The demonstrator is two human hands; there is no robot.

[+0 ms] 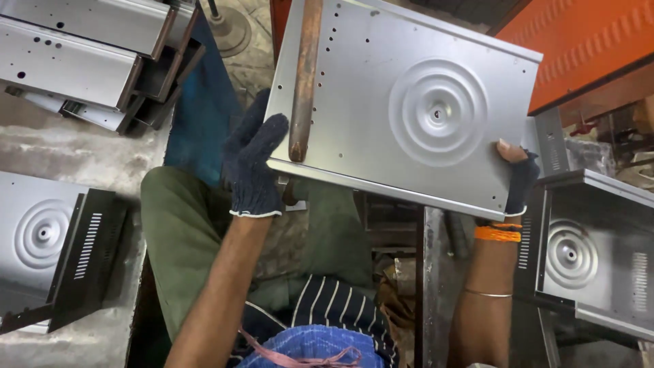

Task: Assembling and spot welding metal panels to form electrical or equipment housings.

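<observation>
the big flat grey metal sheet with a round ringed bump in the middle (409, 109) is held up over the person's lap, tilted. the left hand (253, 163), in a dark blue knit glove, grips its left edge with the fingers curled over the top. the right hand (518, 178), in a dark glove with bare tips, pinches the right bottom corner, thumb on top. a brown metal rod (303, 78) lies across the sheet near a row of small holes. it looks like the sheet is being lined up under the rod, so the next move calls for a steady hold with both hands. more grey sheets like it (68, 54) are stacked far left, and dark boxes with slots (593, 259) stand at the right. what the rod joins to is cut off at the top, and what is under the sheet is hidden.
</observation>
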